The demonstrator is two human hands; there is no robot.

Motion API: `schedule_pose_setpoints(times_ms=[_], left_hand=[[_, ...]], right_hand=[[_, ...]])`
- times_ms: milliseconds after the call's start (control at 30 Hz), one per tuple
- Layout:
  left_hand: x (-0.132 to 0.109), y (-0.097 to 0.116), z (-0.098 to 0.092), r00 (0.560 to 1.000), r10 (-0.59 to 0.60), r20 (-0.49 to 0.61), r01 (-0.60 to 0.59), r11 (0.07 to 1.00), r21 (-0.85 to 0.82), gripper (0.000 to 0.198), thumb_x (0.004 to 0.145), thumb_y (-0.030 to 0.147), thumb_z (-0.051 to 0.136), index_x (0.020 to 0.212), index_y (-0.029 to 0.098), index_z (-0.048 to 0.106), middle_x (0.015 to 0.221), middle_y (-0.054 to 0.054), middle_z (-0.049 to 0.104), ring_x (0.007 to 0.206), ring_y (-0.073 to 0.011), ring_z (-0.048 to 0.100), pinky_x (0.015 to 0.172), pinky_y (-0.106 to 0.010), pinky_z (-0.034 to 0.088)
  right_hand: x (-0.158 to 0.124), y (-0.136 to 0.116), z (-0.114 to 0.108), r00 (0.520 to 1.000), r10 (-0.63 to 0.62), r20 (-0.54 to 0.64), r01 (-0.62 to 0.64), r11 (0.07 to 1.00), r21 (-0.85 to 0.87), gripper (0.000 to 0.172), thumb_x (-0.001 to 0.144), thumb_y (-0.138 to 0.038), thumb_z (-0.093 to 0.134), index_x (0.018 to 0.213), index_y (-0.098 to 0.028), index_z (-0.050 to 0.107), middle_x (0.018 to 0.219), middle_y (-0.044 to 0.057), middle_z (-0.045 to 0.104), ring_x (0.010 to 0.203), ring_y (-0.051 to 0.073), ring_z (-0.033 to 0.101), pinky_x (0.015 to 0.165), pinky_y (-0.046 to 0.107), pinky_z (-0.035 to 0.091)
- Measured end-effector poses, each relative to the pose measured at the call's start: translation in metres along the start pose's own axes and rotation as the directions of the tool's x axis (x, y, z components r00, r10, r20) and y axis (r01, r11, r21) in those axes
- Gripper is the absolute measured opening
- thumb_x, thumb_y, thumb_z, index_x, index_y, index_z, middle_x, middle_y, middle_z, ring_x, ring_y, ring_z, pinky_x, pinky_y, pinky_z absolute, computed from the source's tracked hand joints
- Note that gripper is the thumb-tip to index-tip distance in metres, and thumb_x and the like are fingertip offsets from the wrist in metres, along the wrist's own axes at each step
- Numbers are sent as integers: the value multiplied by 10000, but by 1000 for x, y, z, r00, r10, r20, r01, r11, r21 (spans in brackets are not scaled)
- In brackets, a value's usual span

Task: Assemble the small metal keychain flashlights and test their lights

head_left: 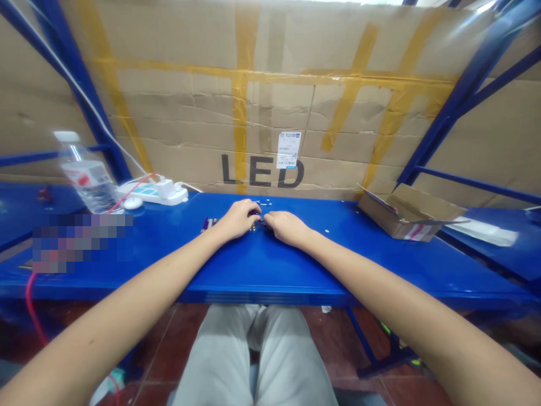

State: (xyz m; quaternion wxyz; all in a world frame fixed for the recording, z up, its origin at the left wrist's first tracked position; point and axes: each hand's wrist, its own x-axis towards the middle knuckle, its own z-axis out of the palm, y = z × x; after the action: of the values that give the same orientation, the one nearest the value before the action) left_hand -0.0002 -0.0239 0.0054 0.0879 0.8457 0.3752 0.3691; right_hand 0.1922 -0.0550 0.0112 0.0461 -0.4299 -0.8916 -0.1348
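My left hand [240, 219] and my right hand [286, 226] meet over the middle of the blue table, their fingertips close together. The fingers of both hands are curled in a pinch around a small dark object with shiny metal bits [253, 227], mostly hidden by the fingers and too small to name. Just left of my left hand lies a small purple and silver piece [206, 224], partly covered by the wrist. Behind the fingertips, some small shiny metal parts [264, 203] rest on the table.
A clear water bottle [89, 180] and a white power strip [156, 192] stand at the back left, near a blurred-out patch and a red cable [31, 307]. An open cardboard box [408, 217] sits on the right. Large taped cardboard [190, 124] rises behind the blue table [262, 270].
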Motion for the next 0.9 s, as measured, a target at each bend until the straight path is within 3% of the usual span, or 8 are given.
schedule_pose_setpoints(times_ms=[133,267,467,667,767,900], left_hand=[[1,-2,-3,983,-179,-35,172,974,-147,99,766,234,670,835,212,737,881,-53,737,804,-215,644,791,-346,497],[4,-2,-7,955,-283,-89,243,917,-317,115,712,239,717,809,179,735,768,-38,724,752,-198,640,770,-340,495],[5,8,-11,907,-418,-54,295,720,-628,159,717,202,747,851,130,700,678,-44,693,665,-166,654,697,-322,525],[4,16,-12,904,-428,-11,261,571,-778,183,711,154,767,858,105,670,747,-70,709,731,-168,694,750,-340,568],[3,17,-13,922,-386,-12,231,575,-785,193,694,151,774,851,108,671,812,-77,723,763,-169,702,790,-349,572],[2,20,-13,949,-315,-1,209,632,-746,224,683,204,784,868,119,691,840,-71,740,766,-170,699,822,-364,567]], right_hand=[[-2,2,-5,999,46,-17,-45,998,42,219,958,-98,430,1095,-141,595,1022,131,707,888,227,655,696,287,377],[-3,7,-7,989,121,-88,-110,986,125,184,1004,-231,437,1104,-153,571,1016,137,719,879,231,666,689,284,363],[-6,13,-10,970,150,-191,-104,968,230,246,1006,-364,455,1088,-162,568,980,102,730,875,213,660,703,269,363],[-9,9,-18,956,193,-223,-155,972,178,329,961,-484,497,1030,-178,595,942,78,712,856,214,640,683,280,340],[-9,6,-21,935,210,-287,-175,974,142,377,943,-531,511,1012,-173,606,982,95,682,881,225,612,696,293,351],[-6,2,-22,913,117,-391,-91,992,85,370,954,-506,521,983,-149,616,1009,134,654,960,255,554,807,332,382]])
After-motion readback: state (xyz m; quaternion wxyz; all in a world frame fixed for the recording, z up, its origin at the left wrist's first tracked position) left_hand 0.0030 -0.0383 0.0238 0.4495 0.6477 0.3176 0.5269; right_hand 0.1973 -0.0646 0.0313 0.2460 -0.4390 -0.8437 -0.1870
